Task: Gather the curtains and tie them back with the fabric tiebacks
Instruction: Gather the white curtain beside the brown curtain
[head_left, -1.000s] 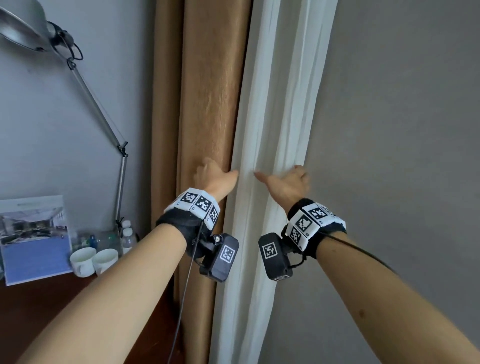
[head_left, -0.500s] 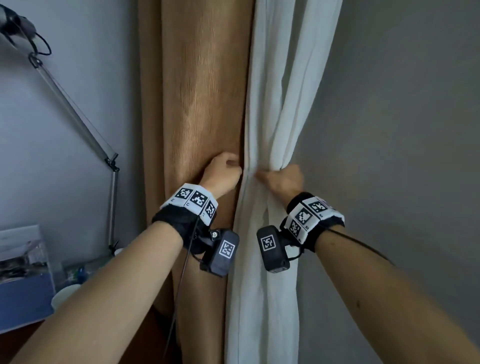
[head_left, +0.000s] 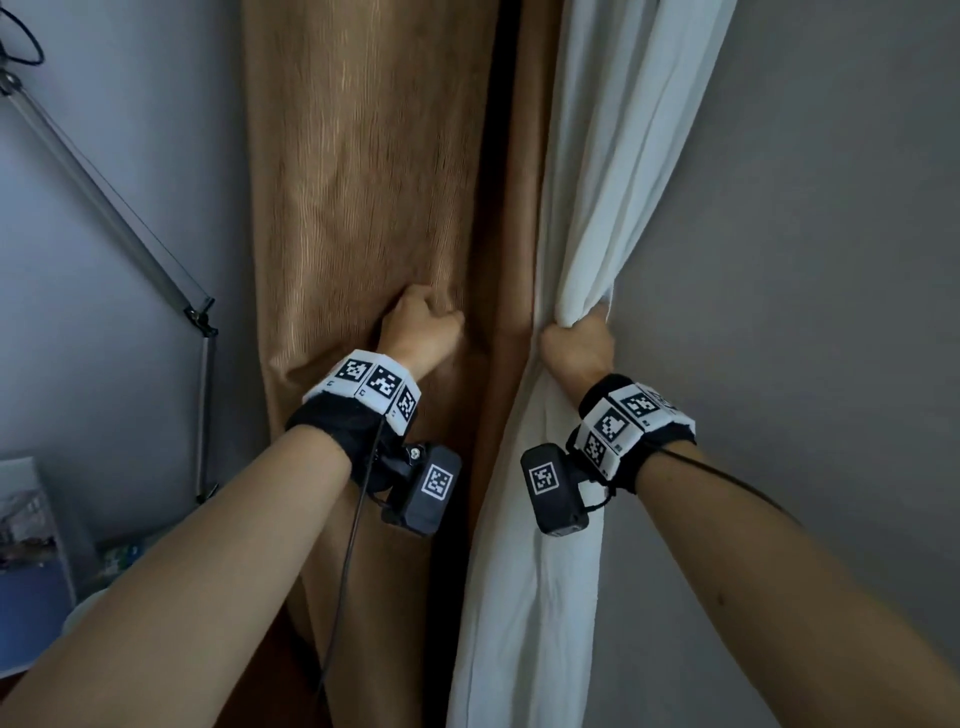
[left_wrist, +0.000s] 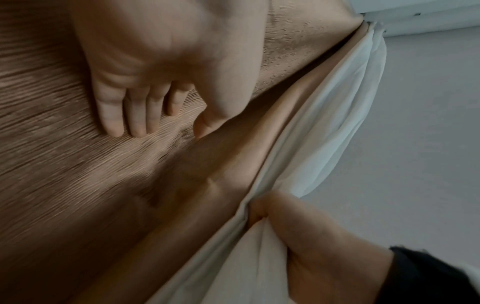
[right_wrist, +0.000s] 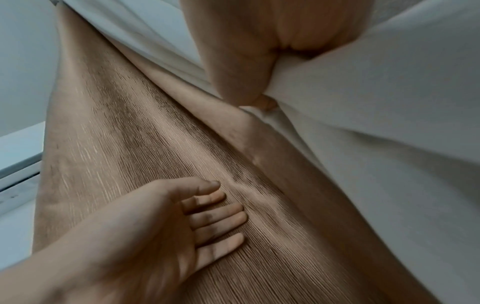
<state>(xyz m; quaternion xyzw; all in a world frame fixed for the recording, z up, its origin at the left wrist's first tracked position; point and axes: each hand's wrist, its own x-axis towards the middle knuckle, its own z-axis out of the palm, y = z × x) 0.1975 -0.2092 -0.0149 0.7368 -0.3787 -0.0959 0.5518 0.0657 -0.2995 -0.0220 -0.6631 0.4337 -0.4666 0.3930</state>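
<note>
A brown ribbed curtain (head_left: 363, 182) hangs at the centre left, and a white sheer curtain (head_left: 597, 156) hangs to its right. A dark gap separates them. My left hand (head_left: 421, 332) lies against the brown curtain, and the left wrist view shows that hand (left_wrist: 155, 115) pressing on the fabric with straight fingers (left_wrist: 114, 123). My right hand (head_left: 576, 345) grips a bunched fold of the white curtain (right_wrist: 363, 144), with the thumb and fingers of that hand (right_wrist: 249, 61) closed round the cloth. No tieback shows in any view.
A metal desk lamp arm (head_left: 130, 223) slants along the grey wall on the left. A picture booklet (head_left: 26, 545) stands on the desk at the lower left. Bare grey wall (head_left: 805, 312) fills the right side. A white window frame (left_wrist: 415, 12) shows behind the curtains.
My hands have moved apart. The left slid left onto the brown curtain, and the right drew the white curtain rightward, opening a dark gap between them.
</note>
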